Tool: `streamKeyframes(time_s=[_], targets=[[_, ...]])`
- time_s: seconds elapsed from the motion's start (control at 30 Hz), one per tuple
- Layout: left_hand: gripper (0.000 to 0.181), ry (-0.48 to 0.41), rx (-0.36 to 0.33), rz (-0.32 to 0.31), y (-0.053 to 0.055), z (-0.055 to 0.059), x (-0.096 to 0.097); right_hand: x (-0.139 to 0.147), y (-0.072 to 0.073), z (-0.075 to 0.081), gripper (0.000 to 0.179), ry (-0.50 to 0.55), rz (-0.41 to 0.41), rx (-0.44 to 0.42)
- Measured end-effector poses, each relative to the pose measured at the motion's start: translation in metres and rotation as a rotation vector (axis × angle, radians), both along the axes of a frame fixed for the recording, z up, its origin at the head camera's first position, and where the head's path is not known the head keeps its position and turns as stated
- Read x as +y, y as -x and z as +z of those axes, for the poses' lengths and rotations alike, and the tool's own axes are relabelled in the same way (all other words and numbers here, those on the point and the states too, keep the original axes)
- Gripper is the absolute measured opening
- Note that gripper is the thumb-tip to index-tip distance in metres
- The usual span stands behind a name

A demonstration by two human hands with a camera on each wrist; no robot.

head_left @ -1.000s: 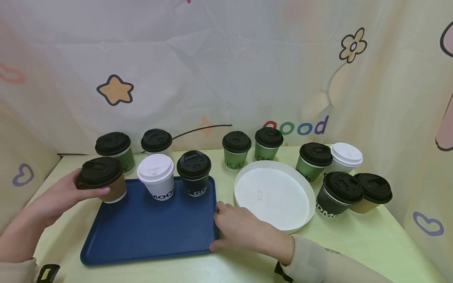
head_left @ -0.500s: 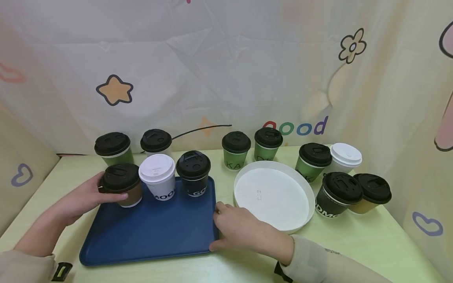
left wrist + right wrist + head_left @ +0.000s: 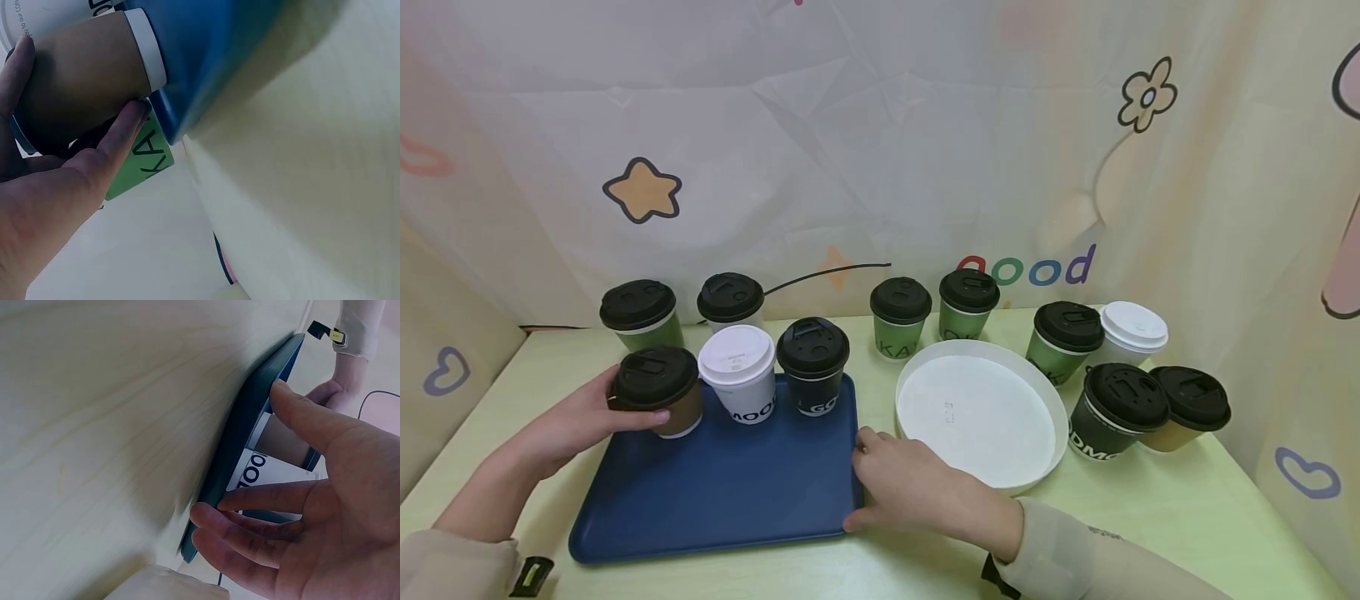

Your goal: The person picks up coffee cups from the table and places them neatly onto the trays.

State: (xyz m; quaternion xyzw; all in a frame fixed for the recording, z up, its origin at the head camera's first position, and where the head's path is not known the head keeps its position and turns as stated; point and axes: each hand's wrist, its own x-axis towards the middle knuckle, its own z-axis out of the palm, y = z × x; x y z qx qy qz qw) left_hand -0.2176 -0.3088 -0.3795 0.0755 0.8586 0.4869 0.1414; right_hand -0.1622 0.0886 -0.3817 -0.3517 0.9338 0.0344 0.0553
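My left hand point(image 3: 576, 421) grips a brown paper coffee cup point(image 3: 683, 410) with a black lid, upright at the back-left part of a blue tray point(image 3: 722, 492). In the left wrist view, thumb and fingers wrap the brown cup's body point(image 3: 90, 72); its white bottom band is by the tray rim. To its right on the tray stand a white cup point(image 3: 743, 396) with a white lid and a black cup point(image 3: 817, 387) with a black lid. My right hand point(image 3: 913, 483) holds the tray's right edge near the front corner, thumb and fingertips on the rim point(image 3: 234, 428).
A round white shallow tray point(image 3: 985, 417) lies right of my right hand. Behind the blue tray stand a green cup point(image 3: 658, 333) and another black-lidded cup point(image 3: 730, 300). Several more lidded cups, including a dark one point(image 3: 1097, 425), stand at the back and right. A printed curtain point(image 3: 865, 150) hangs behind.
My left hand has moved right with the brown cup, from the tray's left edge further onto it. The white and black cups have shifted slightly right. My right hand has stayed put.
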Motion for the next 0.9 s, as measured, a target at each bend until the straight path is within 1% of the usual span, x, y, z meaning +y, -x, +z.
streamKeyframes(time_s=[0.13,0.2,0.33,0.4,0.47,0.57,0.7,0.9], targets=[[0.099,0.013,-0.001,-0.009,0.001,-0.003,-0.007,0.0,0.0,0.0,0.072,0.0,-0.004,-0.006],[0.102,0.019,-0.024,-0.034,0.001,-0.003,-0.012,-0.001,0.0,0.0,0.072,-0.001,-0.008,-0.012],[0.101,0.026,-0.062,-0.1,0.002,-0.001,-0.029,-0.001,0.0,0.001,0.072,-0.003,-0.012,-0.017],[0.096,0.052,-0.058,-0.124,0.003,0.001,-0.04,-0.001,0.0,0.0,0.071,-0.002,-0.011,-0.017],[0.091,0.082,-0.036,-0.131,0.004,0.002,-0.048,-0.001,-0.001,0.0,0.071,0.0,-0.01,-0.016],[0.088,0.125,-0.022,-0.093,0.006,0.005,-0.056,-0.001,-0.001,0.0,0.071,0.001,-0.009,-0.016],[0.088,0.14,-0.013,-0.03,0.011,0.009,-0.059,0.0,-0.001,0.001,0.072,-0.001,-0.009,-0.013],[0.083,0.149,0.036,-0.009,0.02,0.014,-0.062,-0.001,0.0,0.002,0.072,0.004,-0.02,-0.027]])
